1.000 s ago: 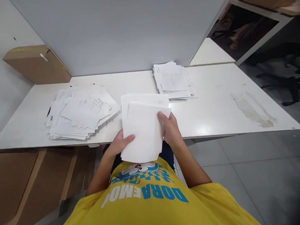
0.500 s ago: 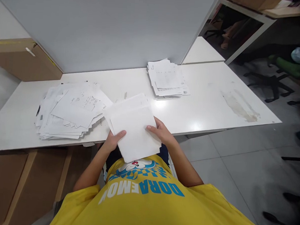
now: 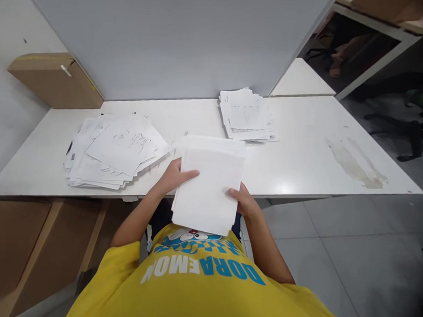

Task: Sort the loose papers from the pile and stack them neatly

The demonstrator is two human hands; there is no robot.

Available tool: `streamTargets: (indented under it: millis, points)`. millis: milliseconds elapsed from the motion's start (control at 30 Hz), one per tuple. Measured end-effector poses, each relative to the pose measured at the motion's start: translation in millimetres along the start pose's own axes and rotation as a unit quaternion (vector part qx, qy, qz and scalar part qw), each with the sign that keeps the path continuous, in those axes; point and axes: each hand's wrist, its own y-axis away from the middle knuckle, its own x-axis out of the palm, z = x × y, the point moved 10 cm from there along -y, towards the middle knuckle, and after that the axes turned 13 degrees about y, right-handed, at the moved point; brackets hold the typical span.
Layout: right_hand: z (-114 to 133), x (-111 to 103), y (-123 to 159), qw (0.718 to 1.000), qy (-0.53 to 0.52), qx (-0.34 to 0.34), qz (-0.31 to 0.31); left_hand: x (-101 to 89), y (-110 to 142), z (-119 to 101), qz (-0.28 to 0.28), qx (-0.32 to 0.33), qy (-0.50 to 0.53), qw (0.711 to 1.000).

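Note:
Between my two hands is a stack of white paper sheets, held at the table's front edge just above my lap. My left hand grips its left side, thumb on top and fingers beneath. On the right side, lower down, my right hand pinches the edge the same way. The top sheet looks blank, and the lower edges are slightly uneven. To the left lies a wide, untidy pile of printed papers. A smaller, neater pile of papers rests further back on the right.
The white table meets a grey upright panel at its back. A cardboard box stands in the left corner. Brown cardboard boxes sit under the table at left. A wheeled chair is on the tiled floor at right.
The held stack has turned from a tilt to nearly straight. My left hand has slid further up its side; my right hand has moved lower. The view has shifted a little to the left.

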Motion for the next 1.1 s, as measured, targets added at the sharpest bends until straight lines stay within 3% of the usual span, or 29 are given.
streamTargets:
  millis: [100, 167, 267, 367, 433, 500, 567, 633, 733, 867, 933, 1100]
  points:
    - [-27, -4, 10, 0.998, 0.033, 0.056, -0.007, 18.7, -21, -25, 0.063, 0.048, -0.089, 0.993]
    - [-30, -17, 16, 0.996, 0.027, 0.049, -0.068, 32.5, -31, -31, 0.108, 0.048, -0.113, 0.986]
    - [-29, -47, 28, 0.983, -0.002, 0.019, -0.181, 43.3, -34, -22, 0.148, 0.023, -0.130, 0.980]
    - [-37, -75, 45, 0.962, -0.012, 0.010, -0.273, 49.1, -19, 3, 0.198, -0.022, -0.125, 0.972]
    - [-45, -88, 57, 0.946, -0.021, 0.013, -0.324, 43.1, -14, 16, 0.193, -0.031, -0.117, 0.974]
    - [-51, -95, 65, 0.929, -0.041, 0.015, -0.368, 25.4, -22, 17, 0.125, 0.010, -0.151, 0.981]
    - [-51, -95, 67, 0.917, -0.058, 0.005, -0.395, 6.4, -40, 5, 0.030, 0.092, -0.233, 0.968]
    - [-44, -87, 60, 0.919, -0.061, -0.009, -0.390, 4.2, -59, -6, -0.008, 0.163, -0.326, 0.931]
    - [-34, -69, 43, 0.931, -0.058, -0.021, -0.360, 24.3, -81, 1, 0.057, 0.172, -0.411, 0.893]
    - [-41, -56, 34, 0.924, -0.080, -0.003, -0.374, 39.9, -84, 10, 0.072, 0.127, -0.410, 0.900]
    - [-51, -58, 37, 0.910, -0.100, 0.008, -0.401, 54.4, -82, 9, 0.102, 0.136, -0.418, 0.892]
    - [-60, -70, 45, 0.892, -0.090, -0.006, -0.443, 83.1, -95, 3, 0.178, 0.251, -0.518, 0.798]
